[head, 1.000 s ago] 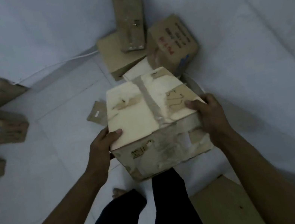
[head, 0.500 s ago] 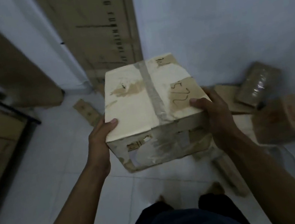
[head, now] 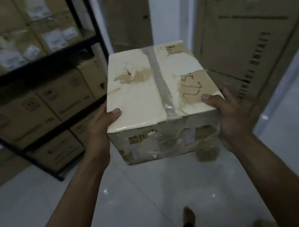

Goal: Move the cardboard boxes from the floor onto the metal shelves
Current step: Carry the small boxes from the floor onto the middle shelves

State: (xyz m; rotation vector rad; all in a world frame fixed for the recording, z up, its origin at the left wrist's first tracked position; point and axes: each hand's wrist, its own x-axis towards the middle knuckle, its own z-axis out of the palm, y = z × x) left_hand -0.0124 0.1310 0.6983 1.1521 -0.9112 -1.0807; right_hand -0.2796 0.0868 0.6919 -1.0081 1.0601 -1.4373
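Thumbs of left hand (head: 100,131) and right hand (head: 232,113) clamp the pale taped cardboard box (head: 157,91); keep it level toward the black metal shelf (head: 30,68).

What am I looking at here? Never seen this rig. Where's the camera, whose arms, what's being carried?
There is no machine here: the arms belong to a person, and the single wide-angle camera sits on their head, looking forward and down. That is why both forearms reach in from the bottom edge and a bare foot shows on the glossy tiled floor.

The left hand and right hand grip opposite sides of one worn cardboard box, thumbs on top. It is held in the air, sealed with tape down the middle, with handwriting on a bare brown patch.

To the left stands a black metal shelf rack already packed with brown cartons. Ahead, large flat cardboard packs lean against the wall. A small piece of cardboard lies on the floor beyond the carried box.
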